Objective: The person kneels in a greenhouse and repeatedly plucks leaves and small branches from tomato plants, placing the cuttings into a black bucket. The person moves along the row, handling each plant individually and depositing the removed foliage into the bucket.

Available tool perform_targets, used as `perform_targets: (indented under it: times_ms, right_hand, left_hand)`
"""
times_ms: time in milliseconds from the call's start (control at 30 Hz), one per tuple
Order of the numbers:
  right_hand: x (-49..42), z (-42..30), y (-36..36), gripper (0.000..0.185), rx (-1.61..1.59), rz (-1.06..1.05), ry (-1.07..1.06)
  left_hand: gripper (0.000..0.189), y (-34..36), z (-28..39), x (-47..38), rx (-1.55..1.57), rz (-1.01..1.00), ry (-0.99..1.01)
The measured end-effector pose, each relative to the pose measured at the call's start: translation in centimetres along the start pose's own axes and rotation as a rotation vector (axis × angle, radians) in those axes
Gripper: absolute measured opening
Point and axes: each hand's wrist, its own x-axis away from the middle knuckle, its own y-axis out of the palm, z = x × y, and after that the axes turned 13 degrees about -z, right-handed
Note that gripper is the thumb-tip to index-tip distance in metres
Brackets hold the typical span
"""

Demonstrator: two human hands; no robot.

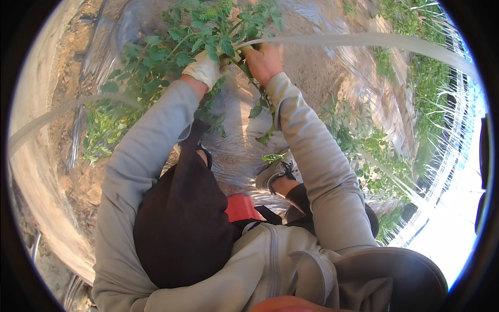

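A leafy green plant, apparently a tomato plant (199, 33), stands at the top centre. My left hand (206, 69), in a pale glove, is at its stems from the left, its fingertips partly hidden by leaves. My right hand (263, 60) is opposite, close to the left one, its fingers curled around the stem area. A translucent whitish strip (351, 40) runs from between my hands to the right edge. Leafy shoots (259, 109) hang below my hands. What exactly each hand's fingers hold cannot be made out.
Wrinkled plastic film (234, 156) covers the ground between my legs, with a grey shoe (275, 175) on it. A red object (239, 207) lies beneath me. More green plants (378, 152) grow at the right, beside white strings (444, 136). A pale curved border (39, 167) runs along the left.
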Motion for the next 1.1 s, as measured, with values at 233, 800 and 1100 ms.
perform_targets:
  times_ms: [233,800,1100]
  right_hand:
    - [0.2,-1.7,-1.5,0.039,-0.19,-0.336,0.227]
    - [-0.4,0.0,0.0,0.02,0.464,-0.087,-0.231]
    - [-1.1,-1.2,0.1,0.026,0.178,-0.261,-0.085]
  left_hand:
    - [0.013,-0.3,-0.1,0.2,0.221,0.034,0.035]
    - [0.017,-0.1,-0.9,0.0,0.087,0.116,-0.016]
    - [0.02,-1.2,-2.7,1.2,-0.282,0.176,0.148]
